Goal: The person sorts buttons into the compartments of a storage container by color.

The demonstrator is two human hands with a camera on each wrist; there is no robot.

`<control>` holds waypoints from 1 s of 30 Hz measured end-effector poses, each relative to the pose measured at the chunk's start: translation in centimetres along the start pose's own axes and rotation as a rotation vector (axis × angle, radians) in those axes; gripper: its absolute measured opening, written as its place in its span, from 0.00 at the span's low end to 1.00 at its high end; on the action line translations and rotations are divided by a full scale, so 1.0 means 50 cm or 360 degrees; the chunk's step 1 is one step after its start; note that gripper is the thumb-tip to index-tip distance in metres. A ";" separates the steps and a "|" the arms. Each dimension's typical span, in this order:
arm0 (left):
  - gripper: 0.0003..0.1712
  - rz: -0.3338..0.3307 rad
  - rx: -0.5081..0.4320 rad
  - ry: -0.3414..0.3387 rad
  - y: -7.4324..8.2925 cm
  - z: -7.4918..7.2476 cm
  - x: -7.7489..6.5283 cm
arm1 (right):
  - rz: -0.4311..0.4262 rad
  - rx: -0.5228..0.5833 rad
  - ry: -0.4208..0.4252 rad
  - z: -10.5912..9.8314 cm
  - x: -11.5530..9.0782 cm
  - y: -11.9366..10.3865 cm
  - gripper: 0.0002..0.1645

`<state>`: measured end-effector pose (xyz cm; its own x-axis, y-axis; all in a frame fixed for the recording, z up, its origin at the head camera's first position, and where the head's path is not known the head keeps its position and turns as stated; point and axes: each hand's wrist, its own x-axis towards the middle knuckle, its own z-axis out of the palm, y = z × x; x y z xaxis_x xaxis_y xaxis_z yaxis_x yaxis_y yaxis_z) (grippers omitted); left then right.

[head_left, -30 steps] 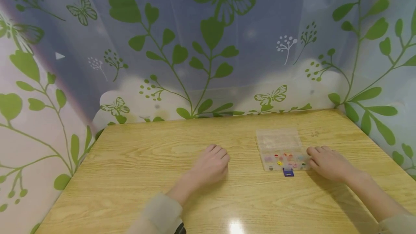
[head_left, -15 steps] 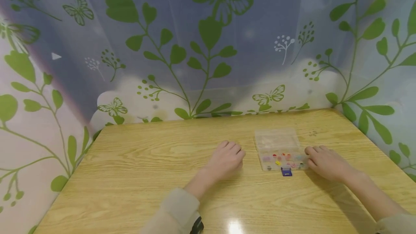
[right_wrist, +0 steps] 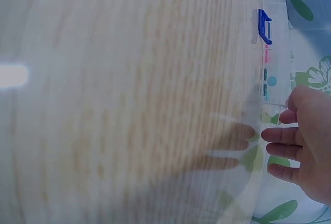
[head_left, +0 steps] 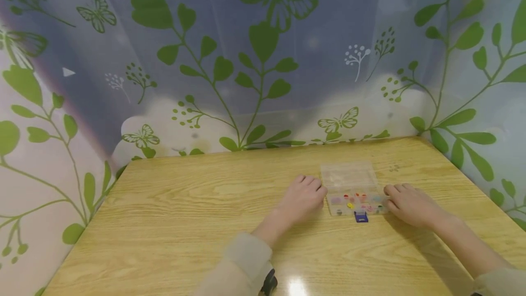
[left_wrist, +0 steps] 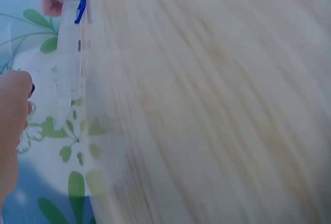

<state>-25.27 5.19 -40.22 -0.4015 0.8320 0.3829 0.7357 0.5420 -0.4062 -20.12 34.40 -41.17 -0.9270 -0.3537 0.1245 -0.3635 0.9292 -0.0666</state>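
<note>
A clear plastic organizer case [head_left: 330,211] lies on the table with its lid folded back and a blue latch [head_left: 361,217] at its front. Small coloured pieces, among them a yellow one [head_left: 350,206] and a round teal button [right_wrist: 272,81], sit in its compartments. My left hand [head_left: 305,198] is at the case's left end, pinching a small dark piece [left_wrist: 33,88] at the fingertips; its exact kind is unclear. My right hand [head_left: 412,207] is at the right end, thumb and index finger right at the wall, the other fingers extended.
The wood-grain table [head_left: 197,223] reaches back to a hanging cloth [head_left: 189,81] printed with leaves and butterflies. A few tiny clear bits [head_left: 394,167] lie behind the right hand.
My left hand has travelled right across the table to the left end of the case. The right hand has stayed by the case's right end. The head view has shifted slightly.
</note>
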 end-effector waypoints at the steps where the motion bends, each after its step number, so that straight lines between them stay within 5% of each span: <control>1: 0.07 -0.0003 -0.0007 0.0003 0.004 0.001 0.005 | -0.0002 0.0007 0.0001 0.000 0.000 0.000 0.10; 10: 0.08 0.0031 0.0016 0.0022 0.040 0.020 0.037 | -0.0012 0.0033 0.0011 0.003 -0.001 0.004 0.10; 24: 0.09 -0.0018 -0.0042 -0.0282 0.060 0.013 0.053 | -0.0005 0.0016 0.0028 0.000 0.001 0.000 0.09; 30: 0.09 -0.0033 -0.0071 -0.0206 0.054 0.010 0.050 | 0.0006 0.0035 0.0012 0.000 0.000 0.002 0.10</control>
<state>-24.54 8.80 -40.79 -0.4817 0.8305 0.2797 0.7488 0.5559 -0.3610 -20.14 34.47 -41.16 -0.9278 -0.3491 0.1315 -0.3618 0.9280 -0.0887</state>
